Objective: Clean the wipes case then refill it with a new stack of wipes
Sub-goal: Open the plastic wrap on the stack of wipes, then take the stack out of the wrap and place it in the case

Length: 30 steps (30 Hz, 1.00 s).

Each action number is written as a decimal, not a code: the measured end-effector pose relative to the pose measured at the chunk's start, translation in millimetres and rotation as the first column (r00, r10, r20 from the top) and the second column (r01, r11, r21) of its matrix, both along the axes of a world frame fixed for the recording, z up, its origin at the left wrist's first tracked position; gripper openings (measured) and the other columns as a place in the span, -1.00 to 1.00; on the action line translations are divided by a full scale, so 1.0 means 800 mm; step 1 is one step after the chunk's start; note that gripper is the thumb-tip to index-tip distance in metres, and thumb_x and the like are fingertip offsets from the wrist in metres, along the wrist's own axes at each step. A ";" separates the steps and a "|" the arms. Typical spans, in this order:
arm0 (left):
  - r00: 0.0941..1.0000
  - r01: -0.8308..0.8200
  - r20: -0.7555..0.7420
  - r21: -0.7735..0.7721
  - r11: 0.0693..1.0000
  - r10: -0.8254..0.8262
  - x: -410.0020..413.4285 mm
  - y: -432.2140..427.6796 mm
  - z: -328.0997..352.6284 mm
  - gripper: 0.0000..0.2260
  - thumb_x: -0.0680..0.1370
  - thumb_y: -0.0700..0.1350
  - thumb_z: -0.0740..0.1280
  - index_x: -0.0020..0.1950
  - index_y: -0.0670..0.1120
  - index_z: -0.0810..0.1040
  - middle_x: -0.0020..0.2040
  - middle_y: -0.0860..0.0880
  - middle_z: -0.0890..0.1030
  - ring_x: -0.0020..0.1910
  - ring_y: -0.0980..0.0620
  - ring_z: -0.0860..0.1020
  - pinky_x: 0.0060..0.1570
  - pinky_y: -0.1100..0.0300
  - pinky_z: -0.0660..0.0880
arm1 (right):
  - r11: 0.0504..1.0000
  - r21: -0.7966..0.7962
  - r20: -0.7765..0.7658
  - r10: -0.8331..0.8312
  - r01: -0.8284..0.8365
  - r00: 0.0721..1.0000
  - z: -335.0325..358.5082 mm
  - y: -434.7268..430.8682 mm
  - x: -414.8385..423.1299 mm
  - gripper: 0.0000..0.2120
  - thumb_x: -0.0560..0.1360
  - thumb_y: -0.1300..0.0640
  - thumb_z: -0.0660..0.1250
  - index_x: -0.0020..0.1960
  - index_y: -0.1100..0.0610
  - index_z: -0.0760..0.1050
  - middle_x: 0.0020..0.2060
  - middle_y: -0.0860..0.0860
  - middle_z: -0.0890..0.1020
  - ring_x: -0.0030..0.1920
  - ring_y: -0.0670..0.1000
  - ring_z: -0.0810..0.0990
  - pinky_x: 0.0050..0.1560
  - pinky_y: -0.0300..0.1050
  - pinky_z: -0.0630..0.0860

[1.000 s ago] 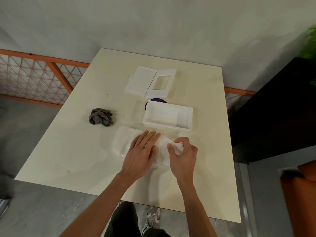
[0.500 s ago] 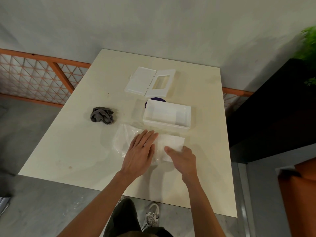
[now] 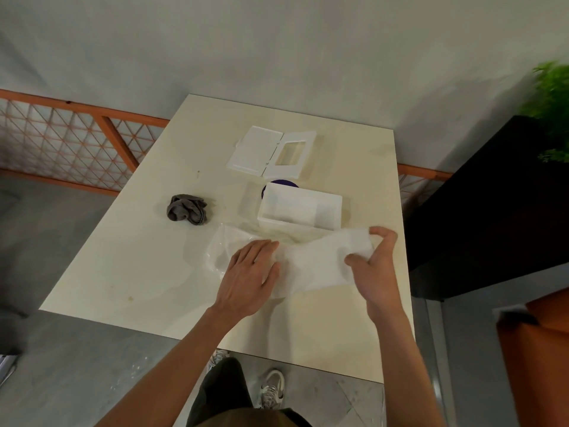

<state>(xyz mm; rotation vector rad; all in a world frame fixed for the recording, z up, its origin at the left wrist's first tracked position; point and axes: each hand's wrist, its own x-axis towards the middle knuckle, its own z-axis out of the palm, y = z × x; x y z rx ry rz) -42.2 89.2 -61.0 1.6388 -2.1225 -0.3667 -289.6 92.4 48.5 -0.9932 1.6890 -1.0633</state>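
The white wipes case base (image 3: 300, 211) stands open and empty on the cream table (image 3: 147, 272). Its lid (image 3: 272, 153), with a hinged flap folded open, lies behind it. In front of the case lies a clear plastic wrapper (image 3: 224, 251) with a white stack of wipes (image 3: 320, 266) partly out of it. My left hand (image 3: 251, 272) presses flat on the wrapper. My right hand (image 3: 374, 263) grips the right end of the wipes between thumb and fingers.
A crumpled grey cloth (image 3: 187, 208) lies left of the case. A dark purple round thing (image 3: 278, 184) shows behind the case base. A black cabinet (image 3: 492, 211) with a green plant (image 3: 551, 106) stands right of the table; an orange lattice fence (image 3: 70, 143) runs along the left.
My right hand has moved to the right, drawing the stack of wipes out of the wrapper. My left hand has stayed pressed on the wrapper.
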 end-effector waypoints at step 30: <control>0.701 0.061 -0.681 0.354 0.933 0.213 0.007 -0.196 0.098 -0.68 0.72 -0.17 0.24 0.32 0.23 0.58 -0.17 0.12 0.56 -0.12 0.02 0.50 0.01 0.30 0.46 | 0.990 -0.094 -0.125 0.097 -0.109 0.987 0.000 -0.151 0.015 -0.41 0.56 0.30 0.36 0.39 -0.30 0.45 0.22 -0.25 0.56 0.17 -0.11 0.58 0.08 -0.18 0.52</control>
